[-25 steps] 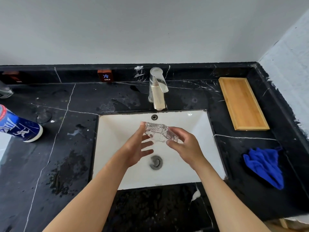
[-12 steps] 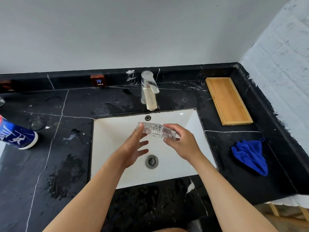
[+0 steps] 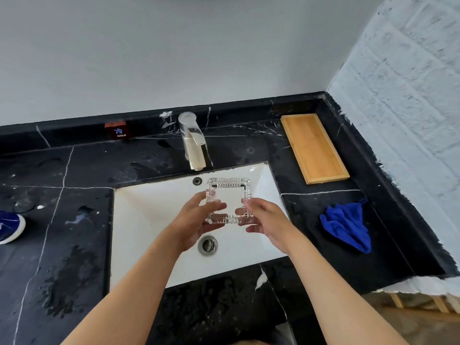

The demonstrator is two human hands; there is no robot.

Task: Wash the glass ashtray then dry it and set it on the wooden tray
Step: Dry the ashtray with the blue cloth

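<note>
The square glass ashtray [image 3: 229, 186] is held over the white sink [image 3: 139, 220], its open face turned toward me. My left hand [image 3: 196, 220] grips its left edge and my right hand [image 3: 263, 220] grips its right edge, both near the lower corners. The tap [image 3: 193, 143] stands just behind it with no water running. At the back right of the black counter lies the wooden tray [image 3: 315, 148], with nothing on it. A crumpled blue cloth [image 3: 346, 225] rests on the counter right of the sink.
The sink drain [image 3: 207, 245] sits below my hands. A blue and white bottle [image 3: 8, 226] lies at the left edge. Wet patches [image 3: 69, 277] mark the counter left of the sink. A white brick wall [image 3: 408, 108] bounds the right side.
The ashtray has been tipped from edge-on to face me, and my left hand now grips it instead of resting open beside it. The view has shifted right.
</note>
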